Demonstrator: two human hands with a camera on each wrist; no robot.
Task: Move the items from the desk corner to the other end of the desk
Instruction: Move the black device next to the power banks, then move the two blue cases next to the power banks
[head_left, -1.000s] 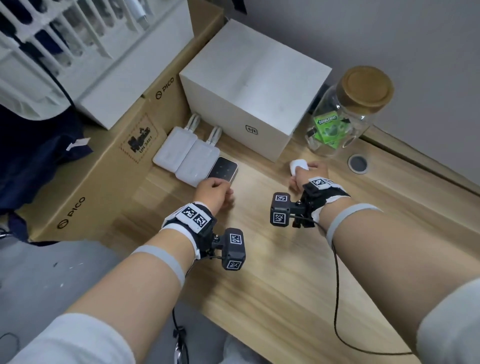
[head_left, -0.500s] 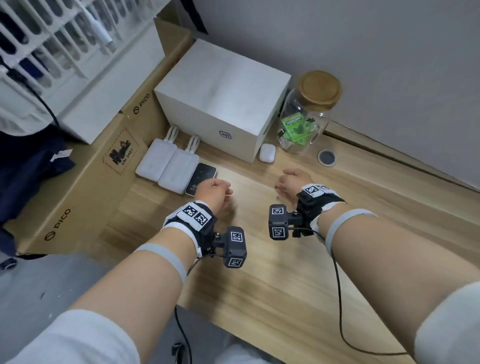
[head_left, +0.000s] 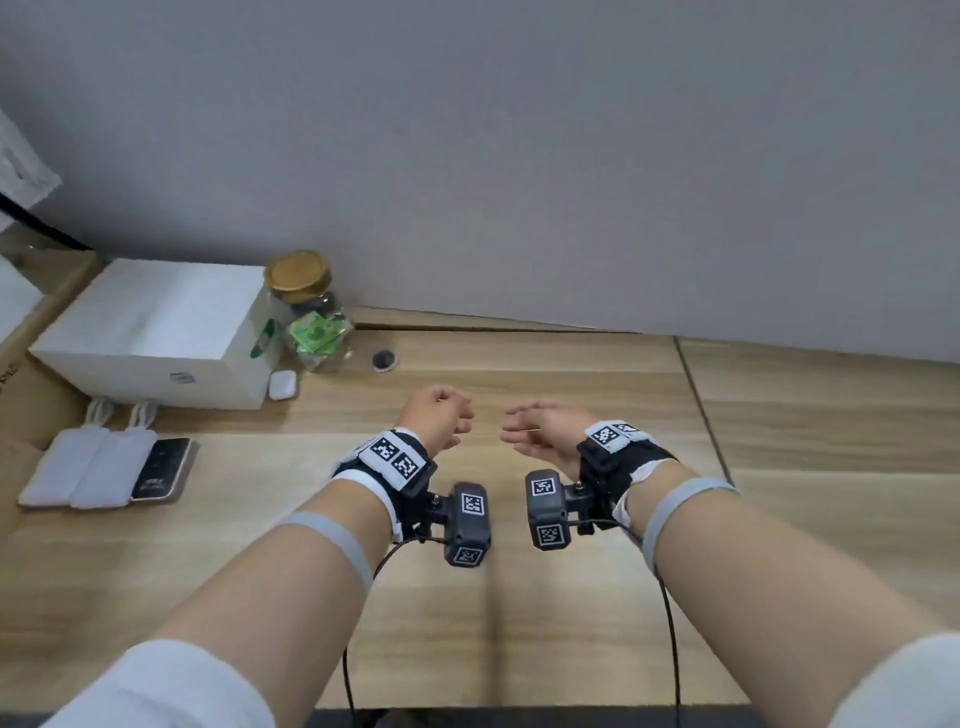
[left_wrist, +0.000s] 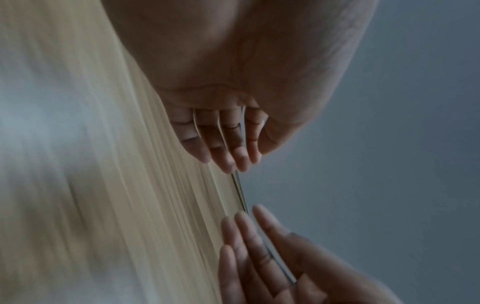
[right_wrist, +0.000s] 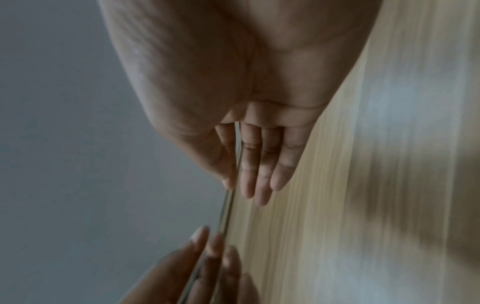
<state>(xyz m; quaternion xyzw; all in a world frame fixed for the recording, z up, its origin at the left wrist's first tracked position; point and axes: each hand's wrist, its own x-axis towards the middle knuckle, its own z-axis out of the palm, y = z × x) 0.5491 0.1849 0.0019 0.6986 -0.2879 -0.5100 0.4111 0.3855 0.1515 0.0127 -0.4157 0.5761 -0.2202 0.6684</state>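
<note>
The corner items sit at the left of the head view: a white box (head_left: 156, 332), a glass jar (head_left: 306, 312) with a wooden lid, a small white earbud case (head_left: 282, 385) by the box, two white power banks (head_left: 78, 473) and a black phone (head_left: 161, 467). My left hand (head_left: 447, 415) and right hand (head_left: 524, 431) hover side by side over the middle of the wooden desk (head_left: 519, 649), well right of those items. Both hold nothing. The wrist views show relaxed left fingers (left_wrist: 226, 148) and right fingers (right_wrist: 259, 174) above the blurred desk.
A brown cardboard box (head_left: 15, 395) flanks the desk at far left. A round cable hole (head_left: 384, 359) sits near the jar. A grey wall (head_left: 519, 156) backs the desk. A seam (head_left: 696, 405) crosses the wood, with bare desk beyond it to the right.
My right hand let go of the earbud case, which now lies by the box. Both hands pulled away from the corner items and moved right. The head view swung right.
</note>
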